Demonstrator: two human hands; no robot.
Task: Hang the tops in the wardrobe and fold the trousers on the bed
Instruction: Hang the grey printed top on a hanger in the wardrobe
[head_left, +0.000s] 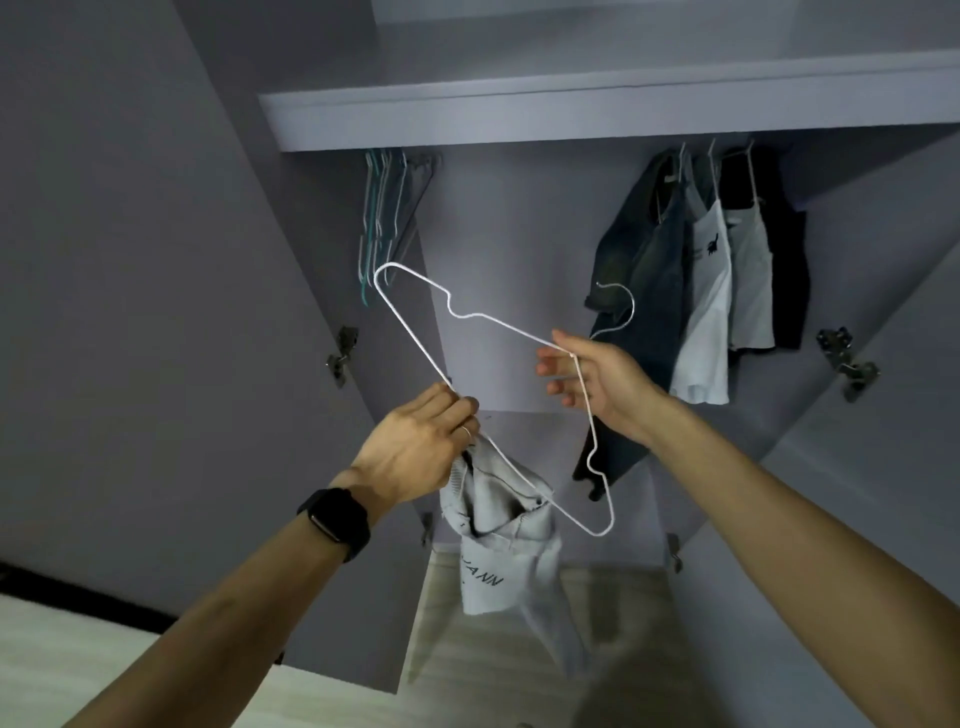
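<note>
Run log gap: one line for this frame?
left hand: grips grey top; right hand: holds white wire hanger; wardrobe: open, hung clothes at right

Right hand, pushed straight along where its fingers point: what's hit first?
The right hand would probably first meet the long bar of the white wire hanger it holds, just above the left hand. Depth unclear.

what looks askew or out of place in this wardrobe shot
The hanger is tilted steeply between the left hand and right hand; the grey top hangs bunched under the left hand, not spread on it. The hung tops look orderly.
</note>
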